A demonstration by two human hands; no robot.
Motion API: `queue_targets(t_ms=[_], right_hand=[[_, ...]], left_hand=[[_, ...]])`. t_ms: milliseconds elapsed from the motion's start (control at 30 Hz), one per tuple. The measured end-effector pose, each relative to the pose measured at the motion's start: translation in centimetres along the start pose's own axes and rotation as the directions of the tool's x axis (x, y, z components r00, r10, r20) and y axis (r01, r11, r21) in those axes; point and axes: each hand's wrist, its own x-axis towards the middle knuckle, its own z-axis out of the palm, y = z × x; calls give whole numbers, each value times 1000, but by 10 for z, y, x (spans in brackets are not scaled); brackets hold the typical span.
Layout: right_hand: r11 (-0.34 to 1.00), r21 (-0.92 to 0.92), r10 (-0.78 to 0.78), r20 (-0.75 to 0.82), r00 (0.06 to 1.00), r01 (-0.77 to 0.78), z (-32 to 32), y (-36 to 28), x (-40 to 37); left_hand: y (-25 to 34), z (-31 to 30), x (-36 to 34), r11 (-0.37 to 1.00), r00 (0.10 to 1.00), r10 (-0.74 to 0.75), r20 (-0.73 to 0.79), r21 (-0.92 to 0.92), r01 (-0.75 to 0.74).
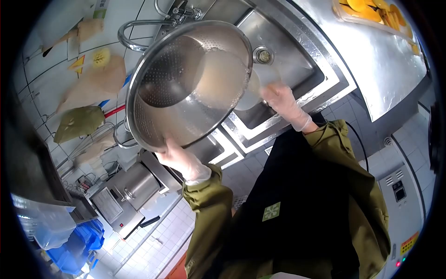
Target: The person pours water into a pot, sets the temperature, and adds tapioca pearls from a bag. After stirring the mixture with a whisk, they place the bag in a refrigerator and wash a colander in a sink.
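A large steel colander (179, 123) is tilted over the sink, its wide mouth toward me. Inside it lies a pale, wet, grainy layer (223, 76), densest toward the right side. My left hand (179, 160), in a clear glove, grips the colander's near rim. To the right, over the basin, my gloved right hand (283, 104) has its fingers curled and slightly blurred. A pale round shape (248, 95) sits against those fingers, partly hidden behind the colander; I cannot tell what it is.
The steel sink (297, 51) has a drain strainer (263, 56) and a curved faucet (132, 37) behind the colander. A tub of yellow pieces (371, 14) stands on the counter (371, 60) at right. Utensils hang on the left wall near a steel machine (125, 193).
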Motion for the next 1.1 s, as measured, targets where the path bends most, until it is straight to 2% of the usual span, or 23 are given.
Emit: queue_targets(t_ms=[67, 133, 233, 267, 300, 367, 467, 567, 667, 767, 900, 967, 1000, 1067, 1100], right_hand=[[998, 25, -60, -55, 997, 61, 7, 7, -8], [1000, 22, 0, -24, 1000, 0, 4, -5, -5], [997, 71, 39, -21, 999, -37, 6, 5, -3], [993, 101, 57, -9, 998, -55, 9, 9, -10], [993, 77, 87, 19, 996, -88, 8, 4, -11], [991, 24, 129, 50, 990, -130, 1, -6, -1], [998, 13, 62, -17, 998, -62, 8, 5, -10], [985, 21, 169, 13, 986, -169, 2, -8, -2], [997, 17, 81, -35, 996, -80, 7, -3, -8], [993, 82, 90, -56, 994, -85, 5, -6, -2], [997, 35, 62, 30, 998, -63, 3, -10, -5], [997, -1, 75, 12, 997, -75, -1, -1, -3], [998, -22, 60, 21, 998, -59, -2, 1, -4], [998, -56, 26, 61, 998, -23, 0, 1, -8], [999, -37, 35, 31, 999, -34, 1, 1, -7]], left_hand=[[-7, 1, 3, 1000, 1000, -5, -27, -6, 5], [-9, -3, 7, 999, 999, -29, -12, 17, 30], [1, 2, -1, 1000, 999, 24, -24, -7, -24], [-4, 3, 2, 999, 997, -13, -74, -30, 11], [-4, 0, 7, 1000, 1000, -7, -8, 11, 7], [0, 3, 4, 999, 1000, 20, -24, -30, -21], [2, 7, 0, 1000, 996, -11, -89, -17, 10], [0, 5, 4, 998, 998, 61, -19, 6, -61], [1, 9, 2, 998, 998, 32, -47, -51, -35], [1, 10, 4, 998, 998, 55, -36, -35, -56], [-5, 8, 5, 999, 997, 34, -67, -39, -37], [9, 14, -2, 999, 998, 24, -52, -40, -26], [4, 14, -2, 994, 998, 10, -65, -105, -17], [1, 11, 0, 996, 998, 31, -53, -82, -36], [1, 13, 2, 996, 998, 47, -45, -79, -51]])
